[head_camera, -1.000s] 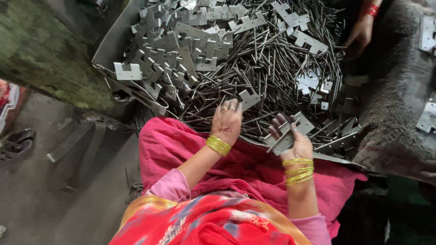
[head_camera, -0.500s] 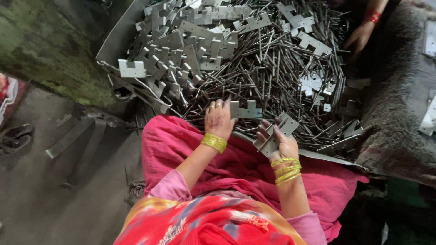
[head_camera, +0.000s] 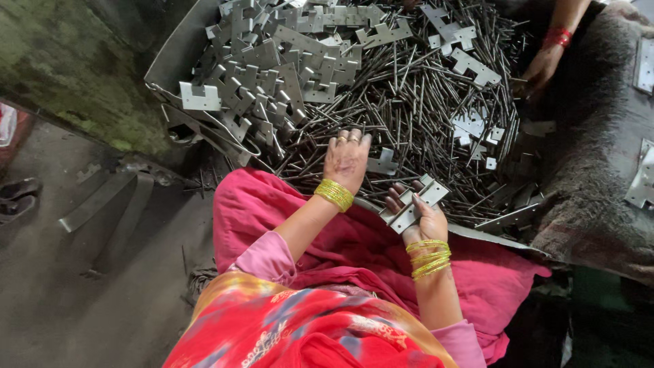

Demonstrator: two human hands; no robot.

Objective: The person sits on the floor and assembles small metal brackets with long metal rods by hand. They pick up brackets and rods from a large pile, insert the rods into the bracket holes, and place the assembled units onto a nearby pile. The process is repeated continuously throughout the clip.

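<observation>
A big metal tray [head_camera: 170, 65] holds a heap of thin steel pins [head_camera: 409, 95] and many flat notched hinge plates [head_camera: 272, 68]. My left hand [head_camera: 346, 158], with yellow bangles at the wrist, lies palm down on the pins at the tray's near edge, next to a loose hinge plate [head_camera: 383, 163]; whether it grips anything is hidden. My right hand [head_camera: 421, 217] holds a small stack of hinge plates [head_camera: 415, 204] just above the near rim, over the pink cloth [head_camera: 340, 232] on my lap.
Another person's hand [head_camera: 541, 68] with a red bangle reaches into the pins at the far right. A dark furry cloth [head_camera: 599, 157] with more plates [head_camera: 640, 180] lies on the right. Grey concrete floor [head_camera: 82, 286] and a mossy wall lie to the left.
My left hand has moved forward onto the pins beside a loose plate. My right hand with its plates has drawn slightly back toward the tray's near rim.
</observation>
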